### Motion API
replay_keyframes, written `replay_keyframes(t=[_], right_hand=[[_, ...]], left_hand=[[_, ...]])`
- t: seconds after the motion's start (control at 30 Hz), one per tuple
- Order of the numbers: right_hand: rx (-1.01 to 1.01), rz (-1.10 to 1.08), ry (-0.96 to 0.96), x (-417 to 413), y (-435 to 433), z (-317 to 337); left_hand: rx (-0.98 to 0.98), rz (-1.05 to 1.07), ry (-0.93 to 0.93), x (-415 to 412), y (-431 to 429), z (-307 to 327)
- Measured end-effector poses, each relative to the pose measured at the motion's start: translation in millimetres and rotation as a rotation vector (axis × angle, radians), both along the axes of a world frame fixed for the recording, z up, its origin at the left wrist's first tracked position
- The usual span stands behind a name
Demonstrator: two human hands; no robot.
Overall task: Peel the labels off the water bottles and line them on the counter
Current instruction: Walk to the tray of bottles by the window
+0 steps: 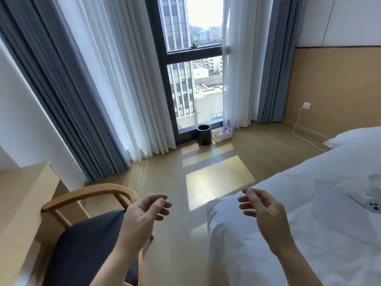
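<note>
- Bedroom floor of pale wood (pixel 185 234) spreads out under us, between a white-sheeted bed (pixel 268 254) on our right and a light wooden counter (pixel 20 193) on our left.
- Nearest to us, our left hand (pixel 144 211) and right hand (pixel 261 209) hang in the air with palms turned inward and fingers loosely curled and parted, gripping nothing. We judge they are free because no bottle is within reach.
- Beside the left hand stands a curved wooden chair with a navy seat cushion (pixel 86 240), drawn up against the counter.
- Far across the floor, well apart from both hands, a clear plastic box (pixel 222 136) sits below the dark-framed window (pixel 165 79), just beside a black cylindrical bin (pixel 204 134).
- Inside the box we seem to see the small water bottles with red and blue caps (pixel 223 131), though they are too small to be sure.
- We judge the bin is placed there for the peeled labels.
</note>
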State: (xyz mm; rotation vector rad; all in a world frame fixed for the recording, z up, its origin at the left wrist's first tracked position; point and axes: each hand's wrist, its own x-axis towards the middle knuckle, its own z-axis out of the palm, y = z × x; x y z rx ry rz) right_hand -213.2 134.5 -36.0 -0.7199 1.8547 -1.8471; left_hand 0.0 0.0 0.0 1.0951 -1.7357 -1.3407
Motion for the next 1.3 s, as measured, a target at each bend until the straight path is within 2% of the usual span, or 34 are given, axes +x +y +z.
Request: replay_keyframes(t=[0.37,0.6,0.87,1.1,1.3], right_hand=[[0.024,0.063,-0.033,-125.3,-153.8,6.3],[0.06,-0.021,-0.011,-187.5,-289.9,-1.0],[0.044,-0.134,-0.055,-246.9,-457.6,13.3],[0.091,-0.208,-0.119,-313.0,-545.1,-5.1],[0.075,-0.186,-0.128,-405.1,-632.1,-25.8]], left_hand=[[0.051,0.019,0.043,-134.8,-154.8,-25.8],[0.037,-0.078,0.067,-212.3,-295.8,-36.9],[0.041,-0.218,0.082,-299.3,-477.4,-15.9],[0.078,-0.298,0.038,-372.9,-574.1,-33.4],[0.024,-0.3,-0.009,-458.8,-658.2,-44.1]])
